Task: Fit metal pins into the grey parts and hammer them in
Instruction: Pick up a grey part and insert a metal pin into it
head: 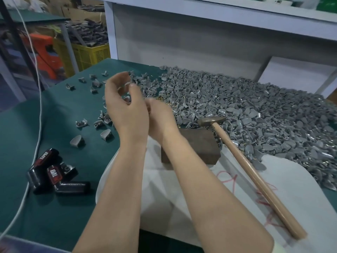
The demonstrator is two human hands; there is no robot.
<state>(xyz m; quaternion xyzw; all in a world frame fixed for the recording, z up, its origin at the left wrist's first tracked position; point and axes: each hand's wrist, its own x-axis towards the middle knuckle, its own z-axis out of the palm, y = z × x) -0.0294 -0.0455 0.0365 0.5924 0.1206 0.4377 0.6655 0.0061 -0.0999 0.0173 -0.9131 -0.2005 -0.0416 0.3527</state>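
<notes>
My left hand [125, 108] is raised above the green table [54, 207], fingers curled, thumb and forefinger tips meeting in a pinch; a small grey part [127, 98] shows inside the curl. My right hand [160, 119] is just behind it, its fingers hidden by the left hand. A big heap of grey parts [255, 110] covers the table's right side. Finished-looking loose parts [82, 123] lie scattered at the left. A few gold pins [160, 99] glint beside the hands. The hammer [255, 176] lies untouched, its head [211, 120] by a dark wooden block [198, 145].
A white cloth [182, 198] lies under the block and hammer. Black boxes marked TAPER [49, 170] sit at the front left, a white cable [39, 106] running past them. A white shelf frame [200, 33] closes the back; a yellow crate [87, 55] stands beyond the table.
</notes>
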